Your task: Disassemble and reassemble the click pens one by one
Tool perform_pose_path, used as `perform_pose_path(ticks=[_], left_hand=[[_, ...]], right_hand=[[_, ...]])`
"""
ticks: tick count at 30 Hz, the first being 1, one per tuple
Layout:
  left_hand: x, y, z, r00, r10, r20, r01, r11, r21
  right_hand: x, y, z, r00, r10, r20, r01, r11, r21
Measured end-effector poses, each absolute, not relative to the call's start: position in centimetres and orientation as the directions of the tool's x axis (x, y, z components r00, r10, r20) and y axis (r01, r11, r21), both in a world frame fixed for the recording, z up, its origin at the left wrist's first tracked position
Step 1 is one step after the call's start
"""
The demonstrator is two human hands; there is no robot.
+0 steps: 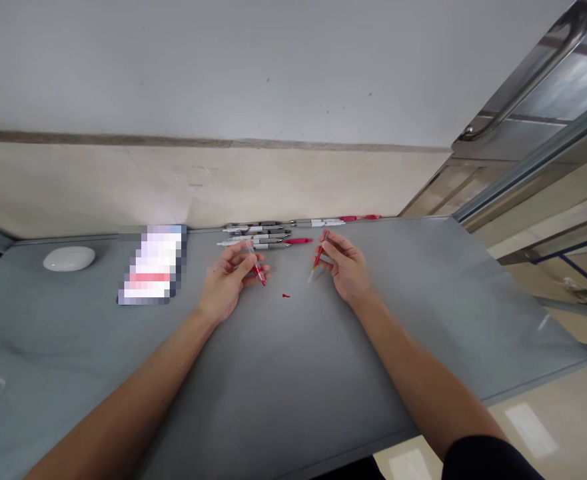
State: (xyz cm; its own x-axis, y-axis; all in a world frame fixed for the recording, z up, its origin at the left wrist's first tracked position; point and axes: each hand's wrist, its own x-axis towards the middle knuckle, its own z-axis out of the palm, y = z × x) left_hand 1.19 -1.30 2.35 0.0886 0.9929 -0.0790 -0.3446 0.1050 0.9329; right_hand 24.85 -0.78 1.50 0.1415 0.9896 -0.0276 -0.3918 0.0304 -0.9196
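My left hand (228,279) is closed on a clear pen barrel (258,272) with a red lower end, which slants down to the right. Between the thumb and fingers of my right hand (347,265) is a slim red pen refill (319,256), its pale end pointing down to the left. The two pieces are apart. A small red part (286,295) lies on the grey table between my hands. Just beyond them rest several white and grey pens (260,235) and a red pen piece (300,241).
Against the wall lie another white pen (318,223) and a red one (362,217). On the left are a phone (150,265) with a blurred screen and a white oval object (69,259). The grey table (283,400) ends at a wall behind and a metal frame on the right.
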Motion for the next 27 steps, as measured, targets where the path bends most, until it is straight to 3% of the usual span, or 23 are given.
perform_pose_path(ticks=[9,27], left_hand=[[0.81,-0.98,2.35,0.153,0.979,-0.137,-0.367,0.185,0.912],[0.76,-1.03,2.20,0.199,0.971,-0.131,-0.349,0.195,0.917]], right_hand=[[25.00,-0.91,1.88,0.100,0.993,-0.065,-0.444,-0.014,-0.896],[24.75,-0.86,1.63,0.102,0.993,-0.057,-0.439,-0.007,-0.898]])
